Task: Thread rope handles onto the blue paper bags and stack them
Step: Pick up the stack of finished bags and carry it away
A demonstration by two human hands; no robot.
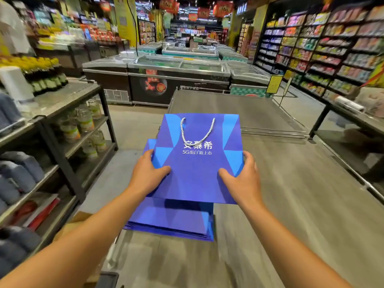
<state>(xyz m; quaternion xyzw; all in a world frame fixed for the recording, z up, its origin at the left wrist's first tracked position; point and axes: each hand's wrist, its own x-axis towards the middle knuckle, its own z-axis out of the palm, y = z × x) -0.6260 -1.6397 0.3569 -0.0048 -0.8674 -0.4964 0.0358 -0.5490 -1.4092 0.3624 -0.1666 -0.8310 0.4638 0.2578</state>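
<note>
Head view: top blue bag [197, 163] lies flat, held over the stack of blue bags [172, 221], which sits on the grey tabletop [291, 183]. White twisted rope handle [197, 129] is already threaded on the visible face and hangs in a U over the print. Can't tell if the back face has its handle.

Left hand [148, 173] grips the bag's left edge, thumb on top, fingers curled under. Right hand [242, 173] grips the right edge the same way. Neither is empty.

Step looks like placement onto the stack. To do it well:
- top bag sits offset to the right and further away than the pile; pull it back and left so edges line up
- lower it flat, both sides together, so it doesn't skew
- tuck the rope flat on the face, otherwise the pile builds a hump and leans
- slide the fingers out sideways once it rests, don't drag the bag

Print on the bag, white: large Chinese characters, partly covered by the rope, roughly "安慕希"; below it "5G蛋白 新上市". Store signage and freezer [178, 80] labels are too blurred to read.
</note>
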